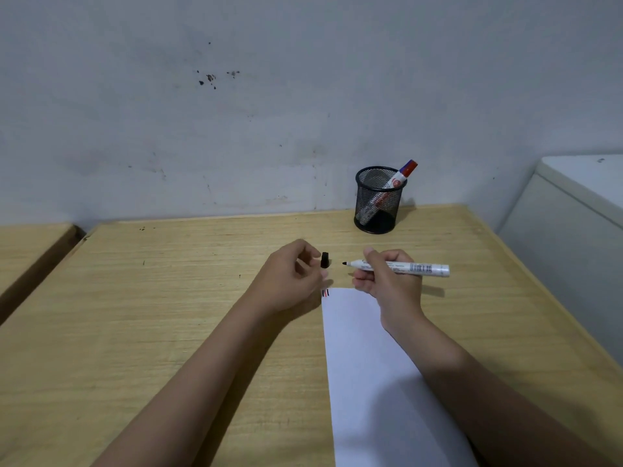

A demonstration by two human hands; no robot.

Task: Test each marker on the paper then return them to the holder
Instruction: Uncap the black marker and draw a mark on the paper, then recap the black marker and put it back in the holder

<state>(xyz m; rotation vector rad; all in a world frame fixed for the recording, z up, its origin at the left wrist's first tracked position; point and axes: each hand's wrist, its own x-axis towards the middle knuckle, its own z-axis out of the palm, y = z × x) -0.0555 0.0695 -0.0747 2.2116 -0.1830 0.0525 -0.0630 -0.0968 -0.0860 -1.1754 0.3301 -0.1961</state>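
The right hand [387, 281] grips the marker [401, 267] lying left-right, tip pointing left at the cap [324, 260] pinched in the left hand [290, 278], just apart.

From my remote seat I see a light wooden table [168, 315] filling most of the view. A second wooden table [30, 251] sits at nine o'clock, parted from the first by a dark gap. A grey-white wall [303, 96] runs across twelve o'clock, scuffed and flecked with dark spots [210, 78]. A white cabinet [573, 214] stands at three o'clock, just beside the table's edge.
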